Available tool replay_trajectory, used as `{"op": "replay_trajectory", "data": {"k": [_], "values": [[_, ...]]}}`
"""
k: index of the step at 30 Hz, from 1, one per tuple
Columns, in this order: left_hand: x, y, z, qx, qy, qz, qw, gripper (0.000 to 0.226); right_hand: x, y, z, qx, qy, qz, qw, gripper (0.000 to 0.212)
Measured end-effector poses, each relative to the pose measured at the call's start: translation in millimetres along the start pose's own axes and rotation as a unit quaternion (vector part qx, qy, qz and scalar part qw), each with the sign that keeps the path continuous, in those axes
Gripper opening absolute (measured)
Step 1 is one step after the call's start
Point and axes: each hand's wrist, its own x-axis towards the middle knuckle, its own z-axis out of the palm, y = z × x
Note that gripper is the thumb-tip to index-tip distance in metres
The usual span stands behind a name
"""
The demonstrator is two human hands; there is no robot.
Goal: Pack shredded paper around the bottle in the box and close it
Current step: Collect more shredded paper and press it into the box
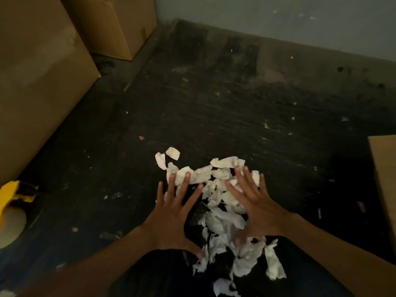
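Both hands, left and right, lay flat with fingers spread, gripping nothing, on the paper strewn between and beneath them; best to rake inward, scoop from below, then carry toward the box on the right hand's far side.

Head cam, looks fwd/down, close over floor.

A dark, scuffed floor is filling the view, speckled with tiny scraps. A loose pile of white shredded paper is lying near its middle. Two large cardboard boxes are standing along the left side. A yellow tape dispenser is sitting at the left edge, and another cardboard box is showing at the right edge.
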Motion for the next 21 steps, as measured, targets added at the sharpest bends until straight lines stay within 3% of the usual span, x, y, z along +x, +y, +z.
{"op": "replay_trajectory", "data": {"k": [5, 9, 14, 18, 21], "values": [[19, 5, 12, 0.012, 0.032, -0.020, 0.999, 0.143, 37, -5, 12, -0.084, 0.059, -0.067, 0.992, 0.108], [16, 11, 19, -0.067, 0.124, -0.032, 0.989, 0.104, 36, -16, 19, -0.026, 0.120, -0.051, 0.991, 0.077], [13, 19, 18, -0.028, 0.113, -0.053, 0.992, 0.077, 23, -24, 31, 0.001, 0.216, -0.042, 0.975, 0.041], [12, 23, 7, -0.086, 0.120, -0.109, 0.983, 0.065, 25, -29, 22, -0.005, 0.135, 0.039, 0.990, 0.038], [16, 21, -10, -0.125, 0.100, -0.154, 0.975, 0.063, 25, -29, 6, 0.084, 0.093, 0.143, 0.982, 0.035]]}}
